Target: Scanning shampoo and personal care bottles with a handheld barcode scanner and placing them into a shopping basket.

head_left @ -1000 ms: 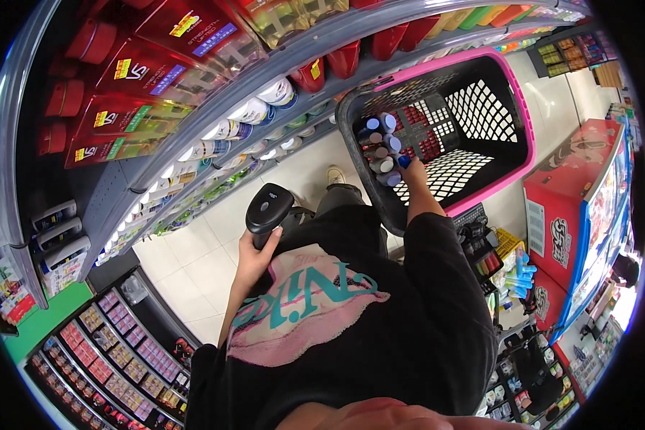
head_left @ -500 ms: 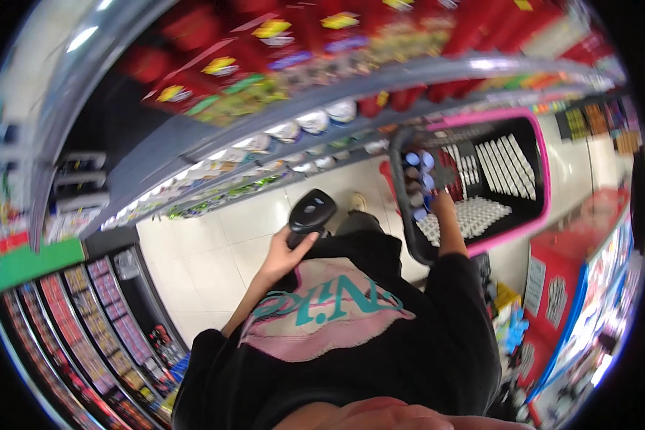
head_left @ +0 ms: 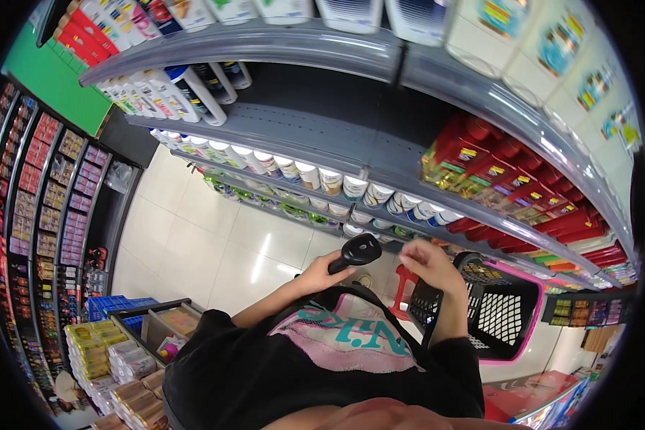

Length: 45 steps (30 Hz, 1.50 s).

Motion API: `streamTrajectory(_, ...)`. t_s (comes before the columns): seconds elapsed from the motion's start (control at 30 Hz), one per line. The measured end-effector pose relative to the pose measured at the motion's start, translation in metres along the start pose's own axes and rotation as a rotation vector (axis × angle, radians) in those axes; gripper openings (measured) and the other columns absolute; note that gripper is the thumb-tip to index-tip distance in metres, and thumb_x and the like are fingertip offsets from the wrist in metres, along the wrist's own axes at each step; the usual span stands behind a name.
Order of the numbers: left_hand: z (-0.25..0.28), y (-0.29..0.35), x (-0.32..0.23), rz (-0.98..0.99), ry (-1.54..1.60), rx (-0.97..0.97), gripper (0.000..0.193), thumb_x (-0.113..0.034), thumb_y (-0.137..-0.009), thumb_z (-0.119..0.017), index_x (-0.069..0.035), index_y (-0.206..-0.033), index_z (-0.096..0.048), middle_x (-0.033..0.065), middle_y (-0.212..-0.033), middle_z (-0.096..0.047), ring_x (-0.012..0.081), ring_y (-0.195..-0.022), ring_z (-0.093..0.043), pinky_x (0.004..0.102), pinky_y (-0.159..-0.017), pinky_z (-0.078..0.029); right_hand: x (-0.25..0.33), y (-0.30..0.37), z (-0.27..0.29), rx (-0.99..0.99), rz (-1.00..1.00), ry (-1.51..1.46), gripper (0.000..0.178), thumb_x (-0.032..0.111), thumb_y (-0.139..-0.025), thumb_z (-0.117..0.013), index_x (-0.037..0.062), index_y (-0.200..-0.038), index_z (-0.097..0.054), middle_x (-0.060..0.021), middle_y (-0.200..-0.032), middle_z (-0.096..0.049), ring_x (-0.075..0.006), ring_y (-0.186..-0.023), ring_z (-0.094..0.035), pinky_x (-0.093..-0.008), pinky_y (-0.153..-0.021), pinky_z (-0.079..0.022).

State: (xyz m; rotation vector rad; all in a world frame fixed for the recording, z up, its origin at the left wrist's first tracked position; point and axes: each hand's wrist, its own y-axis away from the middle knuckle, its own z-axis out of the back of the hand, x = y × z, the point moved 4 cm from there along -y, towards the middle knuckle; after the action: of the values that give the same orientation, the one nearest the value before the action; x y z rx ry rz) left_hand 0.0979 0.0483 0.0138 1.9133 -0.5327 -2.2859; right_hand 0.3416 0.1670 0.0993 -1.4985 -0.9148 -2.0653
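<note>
A black handheld barcode scanner (head_left: 360,249) is gripped by its handle in my left hand (head_left: 322,274), in front of my body. My right hand (head_left: 433,264) hovers to the right of the scanner, thumb and fingers apart, with nothing visible between them. Right of that forearm stands a black shopping basket (head_left: 536,301) with a pink rim and lattice walls. My right hand and forearm cover part of its left side, so its contents there are hidden.
Ahead are grey shelves (head_left: 294,54) with white bottles (head_left: 193,93), red packs (head_left: 480,165) and white tubs (head_left: 330,179) on lower levels. A red plastic object (head_left: 404,290) is beside the basket. Left are a packed display rack (head_left: 46,193), a blue crate (head_left: 118,312) and stacked cans (head_left: 97,344).
My right hand has come out of the basket and up beside the scanner. The view has turned left along the shelves. The scanner stays in my left hand.
</note>
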Motion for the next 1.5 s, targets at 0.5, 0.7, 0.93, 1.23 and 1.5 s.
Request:
streamTrajectory(0.5, 0.136, 0.082, 0.073, -0.094, 0.117, -0.397, 0.034, -0.019, -0.091, -0.072, -0.003, -0.119, -0.063, 0.0017, -0.087, -0.063, 0.0100, -0.079, -0.052, 0.0273, -0.074, -0.046, 0.275, -0.320, -0.196, -0.195, 0.751, 0.223, 0.056, 0.029, -0.084, -0.076, -0.0010, -0.126, -0.055, -0.0145, -0.118, -0.065, -0.0154, -0.069, -0.063, -0.0304, -0.067, -0.052)
streamTrajectory(0.7, 0.154, 0.107, 0.110, 0.045, 0.189, -0.483, 0.036, -0.020, -0.089, -0.074, -0.004, -0.120, -0.063, 0.0029, -0.095, -0.066, 0.0104, -0.088, -0.055, 0.0273, -0.082, -0.047, 0.325, -0.378, -0.234, -0.500, 0.858, 0.630, 0.076, 0.046, -0.078, -0.078, -0.0023, -0.130, -0.053, -0.0203, -0.124, -0.064, -0.0306, -0.088, -0.071, -0.0378, -0.083, -0.055)
streamTrajectory(0.93, 0.162, 0.108, 0.110, 0.009, 0.195, -0.527, 0.033, -0.019, -0.089, -0.074, -0.005, -0.117, -0.065, -0.0006, -0.086, -0.062, 0.0077, -0.079, -0.052, 0.0257, -0.073, -0.046, 0.323, -0.366, -0.224, -0.373, 0.707, 0.461, 0.064, 0.048, -0.073, -0.080, 0.0035, -0.116, -0.063, -0.0192, -0.102, -0.071, -0.0339, -0.096, -0.069, -0.0408, -0.084, -0.054)
streamTrajectory(1.23, 0.163, 0.081, 0.092, -0.146, 0.179, -0.523, 0.030, -0.019, -0.090, -0.074, -0.002, -0.113, -0.065, -0.0015, -0.085, -0.061, 0.0073, -0.077, -0.051, 0.0253, -0.071, -0.046, 0.256, -0.172, -0.166, -0.096, 1.242, 0.882, 0.052, 0.008, -0.071, -0.074, 0.0142, -0.122, -0.066, -0.0068, -0.128, -0.066, -0.0203, -0.081, -0.072, -0.0291, -0.063, -0.055)
streamTrajectory(1.5, 0.132, 0.028, 0.043, -0.126, 0.073, -0.268, 0.031, -0.018, -0.090, -0.073, -0.002, -0.115, -0.063, 0.0001, -0.089, -0.063, 0.0078, -0.081, -0.054, 0.0253, -0.074, -0.046, 0.165, 0.002, -0.081, -0.048, 0.884, 1.139, 0.041, 0.008, -0.078, -0.066, 0.0123, -0.119, -0.065, -0.0057, -0.130, -0.066, -0.0105, -0.065, -0.063, -0.0225, -0.051, -0.043)
